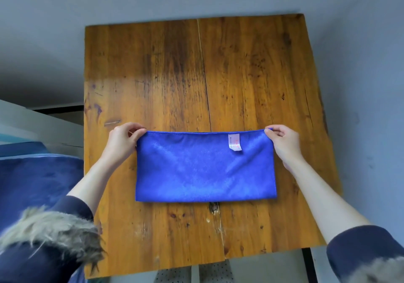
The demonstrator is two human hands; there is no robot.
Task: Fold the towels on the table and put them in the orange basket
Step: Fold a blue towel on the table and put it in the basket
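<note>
Blue towel (205,169) lies folded in half on the wooden bench (251,68), near the front-centre, fold edge toward the person, open edges on the far side. Pink-white label (235,142) shows near its far right corner. Left hand (122,142) has a closed grip, thumb & fingers pinching the far left corner. Right hand (282,142) same on the far right corner, pinch grip, top edge stretched straight btwn both hands. Dark sleeves w/ fur trim (48,228) at the bottom of view. Blue cloth-covered thing (37,184) left of the bench.
</note>
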